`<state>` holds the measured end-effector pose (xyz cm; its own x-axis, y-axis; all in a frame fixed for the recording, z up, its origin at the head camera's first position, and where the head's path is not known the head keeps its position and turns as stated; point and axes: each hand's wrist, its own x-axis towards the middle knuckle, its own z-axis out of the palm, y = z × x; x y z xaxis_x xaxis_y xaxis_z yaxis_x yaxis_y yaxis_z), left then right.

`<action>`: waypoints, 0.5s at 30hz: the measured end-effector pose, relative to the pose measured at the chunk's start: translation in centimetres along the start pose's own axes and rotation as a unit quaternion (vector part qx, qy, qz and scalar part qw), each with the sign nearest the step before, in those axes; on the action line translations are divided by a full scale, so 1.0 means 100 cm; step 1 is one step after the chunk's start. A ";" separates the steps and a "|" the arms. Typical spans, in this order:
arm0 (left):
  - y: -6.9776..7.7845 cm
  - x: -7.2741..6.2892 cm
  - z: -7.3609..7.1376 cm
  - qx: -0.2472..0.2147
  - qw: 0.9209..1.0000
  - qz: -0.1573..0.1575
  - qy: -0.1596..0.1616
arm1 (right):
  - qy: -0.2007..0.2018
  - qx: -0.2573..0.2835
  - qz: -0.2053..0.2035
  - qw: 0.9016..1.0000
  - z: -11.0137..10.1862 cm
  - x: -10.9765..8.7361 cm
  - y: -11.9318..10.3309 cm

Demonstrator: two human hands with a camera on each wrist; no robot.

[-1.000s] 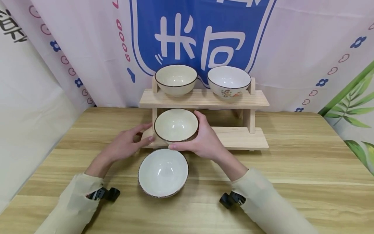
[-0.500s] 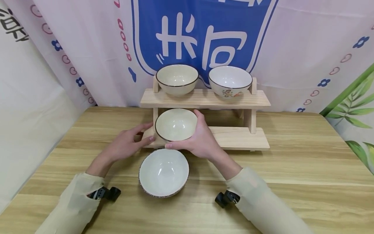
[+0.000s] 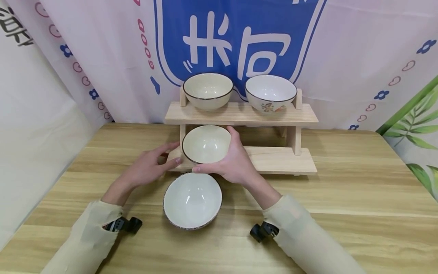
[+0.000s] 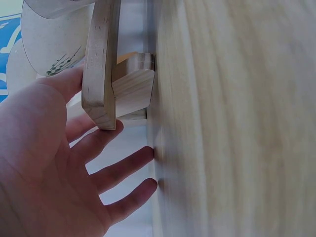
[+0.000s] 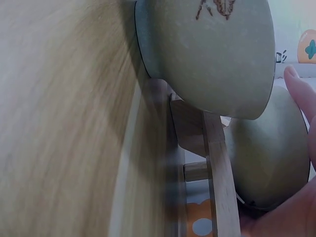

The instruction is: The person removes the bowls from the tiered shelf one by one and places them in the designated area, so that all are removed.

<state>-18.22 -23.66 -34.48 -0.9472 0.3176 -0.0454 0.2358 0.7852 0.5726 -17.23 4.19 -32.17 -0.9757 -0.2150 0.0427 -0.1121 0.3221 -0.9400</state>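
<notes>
A cream bowl [image 3: 205,144] with a dark rim sits on the left part of the lower board of a two-tier wooden shelf [image 3: 277,160]. My right hand [image 3: 236,161] grips it from the right, thumb across the front and fingers behind. In the right wrist view, that bowl [image 5: 269,153] stands against the hand's palm side. My left hand [image 3: 145,167] lies at the shelf's left end. Seen from the left wrist, its fingers [image 4: 121,170] are spread and nearly straight, touching the end of the lower board [image 4: 98,74]; the lower fingertips reach the table.
A whitish bowl [image 3: 192,201] with a speckled rim stands on the wooden table [image 3: 349,198] just before the shelf. The upper board holds a cream bowl [image 3: 208,91] at left and a white bowl [image 3: 270,93] with a painted motif at right. A printed curtain [image 3: 342,49] hangs behind.
My right wrist has shifted a little left, its thumb sliding left along the front of the held bowl. My left hand stays at the shelf end. The head view tilts slightly.
</notes>
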 end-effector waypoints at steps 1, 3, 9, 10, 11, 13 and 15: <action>0.000 0.000 0.000 0.000 1.000 0.000 -0.001 | 0.001 0.000 -0.001 1.000 0.000 0.000 0.000; 0.001 0.001 -0.001 -0.001 1.000 -0.003 -0.002 | 0.002 0.001 -0.003 1.000 0.000 0.000 0.000; 0.000 0.003 -0.002 -0.002 1.000 -0.002 -0.001 | 0.007 0.004 -0.005 1.000 0.001 0.002 0.000; 0.000 0.003 -0.002 -0.002 1.000 -0.001 0.001 | 0.008 0.004 -0.006 1.000 0.001 0.002 0.000; 0.000 0.003 -0.002 -0.001 1.000 -0.001 0.002 | 0.008 0.005 -0.006 1.000 0.001 0.002 0.000; 0.000 0.003 -0.002 0.001 1.000 0.001 0.001 | 0.009 0.004 -0.005 1.000 0.002 0.001 0.000; 0.000 0.003 -0.001 0.001 1.000 0.001 0.000 | 0.010 0.002 -0.003 1.000 0.002 0.000 0.000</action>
<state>-18.54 -23.67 -34.40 -0.9465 0.3197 -0.0440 0.2389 0.7859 0.5703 -17.23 3.99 -32.28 -0.9785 -0.1986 0.0558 -0.1179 0.3164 -0.9413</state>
